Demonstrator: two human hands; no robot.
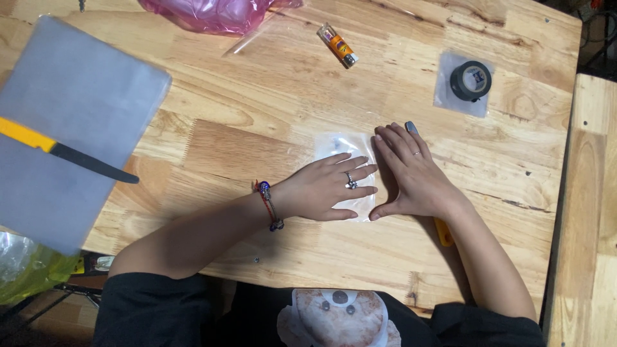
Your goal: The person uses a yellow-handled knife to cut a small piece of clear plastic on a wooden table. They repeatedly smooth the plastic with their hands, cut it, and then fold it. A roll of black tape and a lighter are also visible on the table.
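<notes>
Both hands lie flat and spread, left hand [328,188] and right hand [411,177] pressing a small clear plastic pouch [337,151] smooth against the wooden bench [257,128].

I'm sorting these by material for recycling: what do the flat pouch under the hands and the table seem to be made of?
Pouch: thin clear plastic film, it seems, glossy; the wood shows through it and it glints. Table: jointed solid wood, it seems, smooth light finish; grain, knots and zigzag joins between blocks show.
</notes>
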